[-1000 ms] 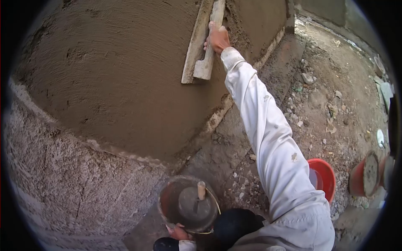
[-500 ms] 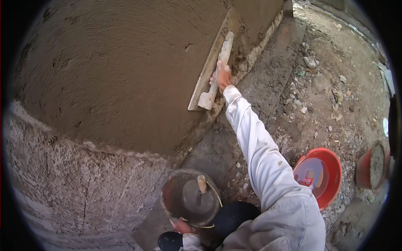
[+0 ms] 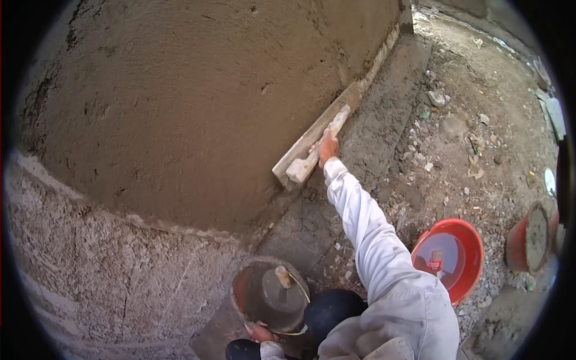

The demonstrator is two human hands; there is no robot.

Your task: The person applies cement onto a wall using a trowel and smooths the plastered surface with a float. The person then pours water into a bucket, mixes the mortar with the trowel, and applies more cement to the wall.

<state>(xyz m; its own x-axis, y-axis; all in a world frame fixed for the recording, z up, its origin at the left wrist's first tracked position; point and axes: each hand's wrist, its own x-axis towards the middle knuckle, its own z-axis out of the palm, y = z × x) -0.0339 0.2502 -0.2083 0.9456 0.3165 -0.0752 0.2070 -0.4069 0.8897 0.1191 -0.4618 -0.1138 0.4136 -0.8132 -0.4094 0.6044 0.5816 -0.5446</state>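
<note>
My right hand (image 3: 328,147) is wrapped around the handle of a long plastering float (image 3: 305,144). The float lies slanted against the lower edge of the wet grey-brown plaster (image 3: 174,114) on the wall. Down by my knees, my left hand (image 3: 260,332) is closed on the rim of a mortar bucket (image 3: 239,291); part of its fingers is hidden. Inside that bucket a tool with a wooden handle (image 3: 282,276) rests, its lower part hard to make out.
Rough, unplastered wall (image 3: 126,264) runs below the plaster. To my right stand a red basin (image 3: 477,270) holding water and a brush-like item (image 3: 436,258), and another bucket (image 3: 517,240) with grey contents. Stones and rubble (image 3: 437,99) litter the ground.
My right hand has brought the float down and slightly right along the wall to the plaster's bottom edge, tilting it flatter. My left hand stays at the bucket.
</note>
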